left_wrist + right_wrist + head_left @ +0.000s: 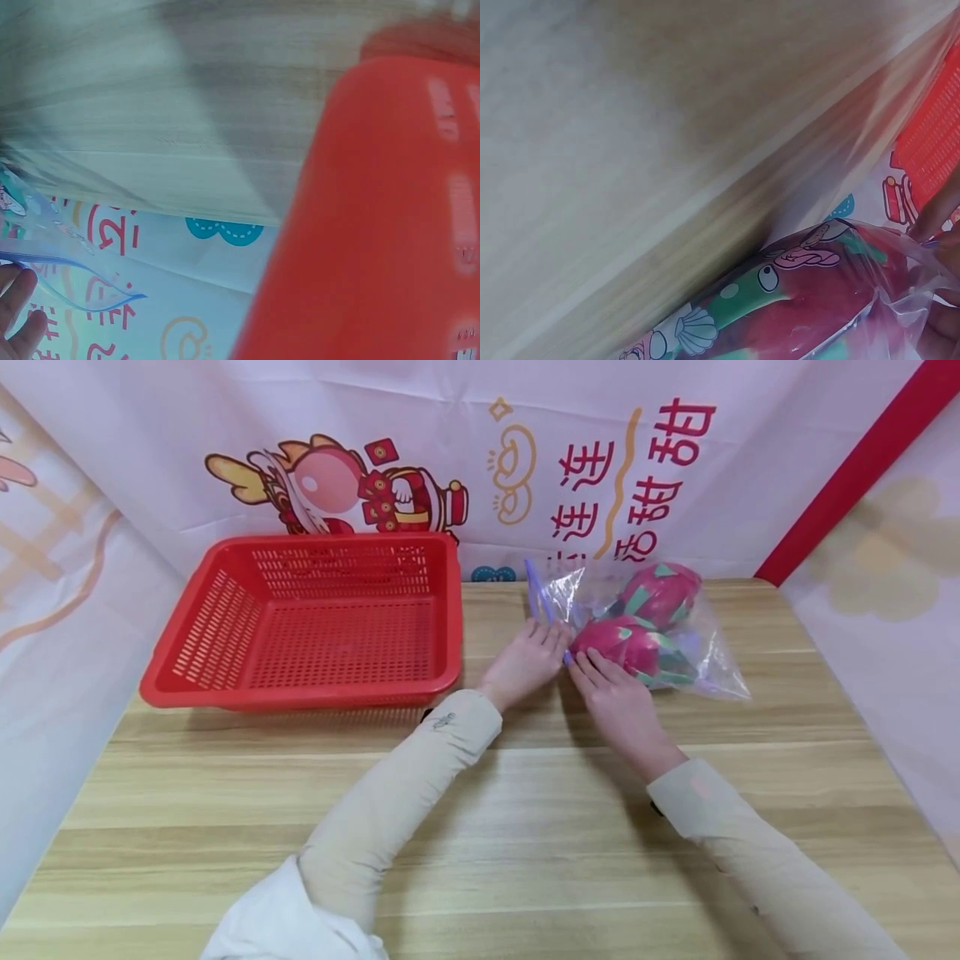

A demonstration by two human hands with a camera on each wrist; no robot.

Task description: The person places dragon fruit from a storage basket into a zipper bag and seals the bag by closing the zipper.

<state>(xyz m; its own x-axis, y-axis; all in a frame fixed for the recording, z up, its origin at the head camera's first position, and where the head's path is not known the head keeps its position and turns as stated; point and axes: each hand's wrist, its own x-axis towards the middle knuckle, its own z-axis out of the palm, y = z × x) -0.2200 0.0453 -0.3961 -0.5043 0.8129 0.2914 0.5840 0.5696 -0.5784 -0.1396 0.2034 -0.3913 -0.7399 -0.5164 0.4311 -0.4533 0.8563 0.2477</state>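
Note:
A clear zip bag (pixel 720 668) with a purple-blue zip edge lies on the table at the right in the head view. Inside it are two pink dragon fruits with green scales, a front dragon fruit (pixel 615 642) and a back dragon fruit (pixel 663 595). My left hand (pixel 527 662) pinches the zip edge at the bag's left end. Close beside it, my right hand (pixel 621 708) grips the near corner of that edge, its fingers by the front fruit. Cartoon prints on the bag (pixel 810 258) show in the right wrist view. The left wrist view catches the zip edge (pixel 82 264) standing apart in a loop.
A red plastic basket (pixel 300 696) with slotted walls and nothing in it stands to the left of my hands. Behind the wooden table (pixel 480 860) hangs a white printed cloth (pixel 495 435). A red strip (pixel 847 477) runs down the right corner.

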